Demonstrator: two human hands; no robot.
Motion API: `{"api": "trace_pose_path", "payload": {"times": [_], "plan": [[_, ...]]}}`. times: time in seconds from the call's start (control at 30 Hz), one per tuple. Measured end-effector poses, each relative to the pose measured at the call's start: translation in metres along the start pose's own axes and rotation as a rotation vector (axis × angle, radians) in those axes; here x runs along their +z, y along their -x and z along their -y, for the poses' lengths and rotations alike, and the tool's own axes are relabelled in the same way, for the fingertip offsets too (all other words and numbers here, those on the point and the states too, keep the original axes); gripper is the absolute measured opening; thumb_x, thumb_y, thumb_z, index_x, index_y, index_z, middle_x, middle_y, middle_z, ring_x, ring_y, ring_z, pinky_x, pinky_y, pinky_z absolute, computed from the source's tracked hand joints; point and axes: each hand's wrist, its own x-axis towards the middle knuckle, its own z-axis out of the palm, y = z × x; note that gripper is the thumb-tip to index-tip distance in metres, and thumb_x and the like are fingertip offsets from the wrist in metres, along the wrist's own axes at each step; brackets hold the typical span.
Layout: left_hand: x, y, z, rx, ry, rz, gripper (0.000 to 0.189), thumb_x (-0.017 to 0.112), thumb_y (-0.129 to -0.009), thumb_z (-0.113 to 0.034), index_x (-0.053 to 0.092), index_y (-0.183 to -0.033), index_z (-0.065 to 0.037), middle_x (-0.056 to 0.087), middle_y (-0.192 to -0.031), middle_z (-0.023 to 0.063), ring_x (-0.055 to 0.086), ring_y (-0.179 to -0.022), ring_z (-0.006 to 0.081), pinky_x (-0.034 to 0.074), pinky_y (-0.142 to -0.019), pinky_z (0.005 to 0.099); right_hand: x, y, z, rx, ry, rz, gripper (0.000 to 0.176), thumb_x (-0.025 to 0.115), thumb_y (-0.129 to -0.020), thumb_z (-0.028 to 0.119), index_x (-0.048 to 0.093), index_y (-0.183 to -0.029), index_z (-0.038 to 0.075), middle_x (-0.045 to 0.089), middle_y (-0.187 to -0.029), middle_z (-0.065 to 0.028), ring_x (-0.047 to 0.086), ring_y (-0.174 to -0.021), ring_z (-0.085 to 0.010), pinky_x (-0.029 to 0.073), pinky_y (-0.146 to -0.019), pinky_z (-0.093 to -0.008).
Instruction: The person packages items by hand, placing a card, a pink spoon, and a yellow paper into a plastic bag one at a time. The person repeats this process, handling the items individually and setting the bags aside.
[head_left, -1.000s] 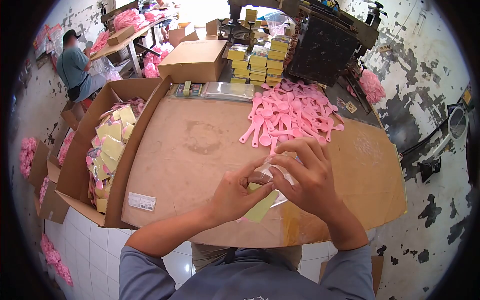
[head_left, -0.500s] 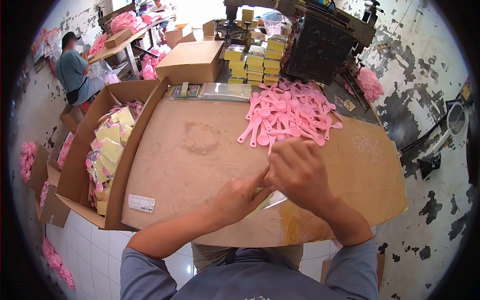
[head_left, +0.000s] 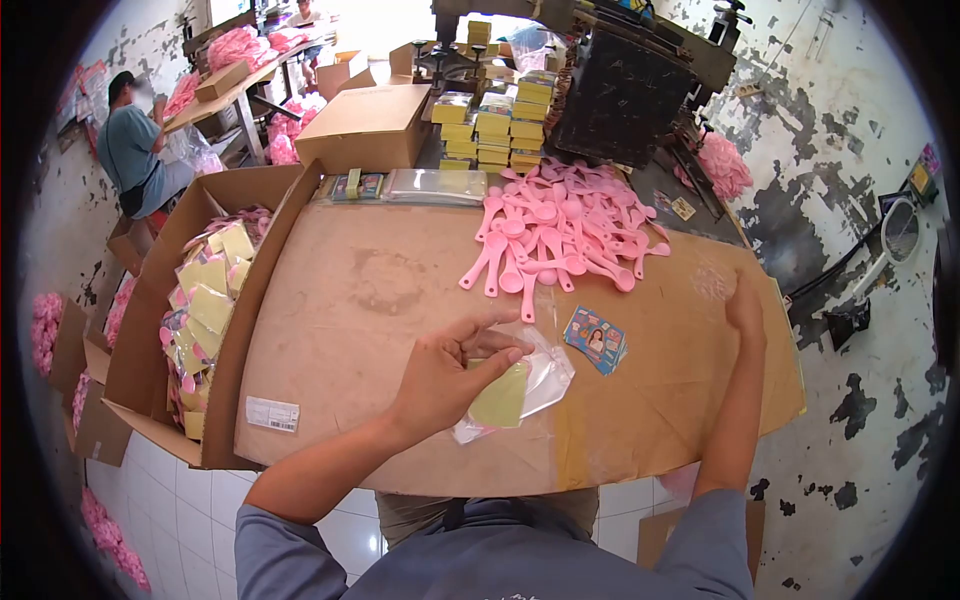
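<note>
My left hand (head_left: 455, 365) is over the front middle of the cardboard-covered table, thumb and fingers pinched on a clear plastic bag (head_left: 548, 385). A pale yellow-green card (head_left: 498, 396) shows in or under the bag, below my thumb. To the right of it lies a small fanned stack of blue printed cards (head_left: 597, 340) with a person's picture on top. My right hand (head_left: 743, 303) is out near the table's right side, apart from the cards; its fingers are mostly hidden. Pink plastic spoons (head_left: 560, 225) lie heaped beyond both hands.
An open carton (head_left: 285, 300) on the left holds packed bags with yellow cards and pink spoons. Stacks of yellow-edged cards (head_left: 493, 130), clear bags (head_left: 435, 186) and a closed box (head_left: 362, 125) stand at the back. A co-worker (head_left: 135, 150) sits far left.
My right hand has moved from beside my left hand out to the right. The blue card stack now shows on the table. My left hand has moved slightly up, fingers raised.
</note>
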Motion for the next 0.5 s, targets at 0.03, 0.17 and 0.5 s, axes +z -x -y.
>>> {"api": "trace_pose_path", "payload": {"times": [0.03,0.17,0.5], "plan": [[0.000,0.000,-0.001,0.002,-0.002,-0.001,0.039,0.069,-0.099,-0.006,0.059,-0.136,0.003,0.077,-0.108,0.0154,0.073,-0.101,0.0152,0.059,-0.088,0.0275,-0.020,0.005,0.014,0.003,-0.063,0.006,0.042,0.056,-0.090,-0.003,0.059,-0.132,0.004,0.065,-0.116,-0.0200,0.065,-0.107,-0.0348,0.051,-0.097,-0.0453],[0.000,-0.003,0.010,0.003,0.064,-0.012,0.029,0.067,-0.101,-0.009,0.064,-0.127,0.004,0.077,-0.108,0.0148,0.073,-0.101,0.0152,0.059,-0.087,0.0278,-0.103,0.012,0.100,-0.039,-0.283,-0.014,0.052,0.061,-0.084,-0.005,0.059,-0.136,0.004,0.063,-0.128,-0.0228,0.061,-0.119,-0.0392,0.047,-0.105,-0.0488],[-0.001,-0.006,0.021,-0.023,0.072,0.007,0.020,0.063,-0.104,-0.010,0.063,-0.117,0.005,0.074,-0.103,0.0120,0.073,-0.099,0.0171,0.060,-0.084,0.0291,-0.211,0.083,0.315,-0.370,-1.513,0.860,0.038,0.074,-0.094,0.011,0.063,-0.130,0.004,0.068,-0.099,-0.0033,0.063,-0.094,-0.0100,0.051,-0.081,-0.0282]]}}
